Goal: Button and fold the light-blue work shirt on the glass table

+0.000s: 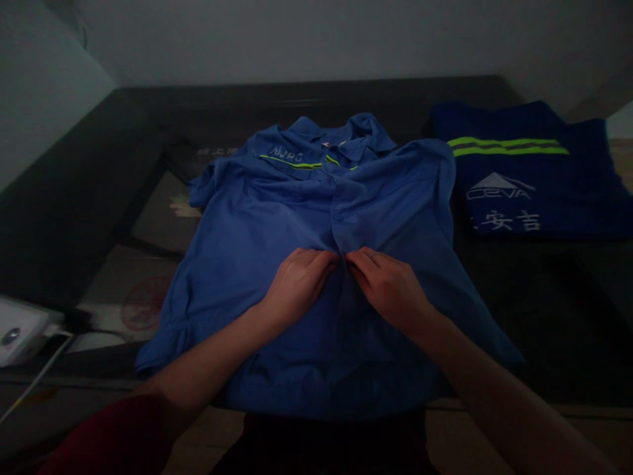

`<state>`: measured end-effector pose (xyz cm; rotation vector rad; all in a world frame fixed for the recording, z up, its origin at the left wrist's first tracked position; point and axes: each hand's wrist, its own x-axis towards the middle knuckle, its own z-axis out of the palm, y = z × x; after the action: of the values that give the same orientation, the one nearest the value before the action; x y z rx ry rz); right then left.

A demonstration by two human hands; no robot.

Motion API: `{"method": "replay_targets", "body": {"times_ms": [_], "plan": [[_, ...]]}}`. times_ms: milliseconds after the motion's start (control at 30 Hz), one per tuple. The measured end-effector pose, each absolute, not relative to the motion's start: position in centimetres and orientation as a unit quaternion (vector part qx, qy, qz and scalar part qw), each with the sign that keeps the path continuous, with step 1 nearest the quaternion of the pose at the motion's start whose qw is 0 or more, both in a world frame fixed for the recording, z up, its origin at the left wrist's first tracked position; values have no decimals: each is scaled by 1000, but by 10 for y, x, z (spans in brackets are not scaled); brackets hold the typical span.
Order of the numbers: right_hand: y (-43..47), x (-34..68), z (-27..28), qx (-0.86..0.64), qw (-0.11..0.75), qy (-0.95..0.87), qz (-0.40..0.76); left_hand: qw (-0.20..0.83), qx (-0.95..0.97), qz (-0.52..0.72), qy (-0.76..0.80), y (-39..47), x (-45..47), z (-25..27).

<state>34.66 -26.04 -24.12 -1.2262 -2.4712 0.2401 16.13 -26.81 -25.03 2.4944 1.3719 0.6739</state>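
Note:
A blue short-sleeved work shirt [257, 257] lies spread face up, its collar away from me and its hem at the table's front edge. Lettering and a yellow-green stripe cross its chest. My left hand [301, 277] pinches the front placket at mid-shirt, fingers closed on the cloth. Just to its right, my right hand [388, 284], with a ring on one finger, pinches the other side of the same opening. The fingertips of both hands almost meet. Whether a button sits between them is too dark and small to tell.
At the right lies a folded dark blue garment [519, 168] with a yellow-green stripe and white lettering. A white box [27, 333] with a cable stands at the left edge. The dark glossy table [519, 316] meets a pale wall behind.

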Motion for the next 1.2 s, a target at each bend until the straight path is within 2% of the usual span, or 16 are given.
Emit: {"method": "replay_targets", "body": {"times_ms": [400,767,1200], "plan": [[-262,338,-240,-444,131,-885,39,116,845,195,484,-269,163,-252],[-264,340,-238,-453,170,-873,60,175,811,201,521,-267,164,-232],[-267,339,-237,-432,189,-881,48,236,782,203,540,-267,170,-237]]}}
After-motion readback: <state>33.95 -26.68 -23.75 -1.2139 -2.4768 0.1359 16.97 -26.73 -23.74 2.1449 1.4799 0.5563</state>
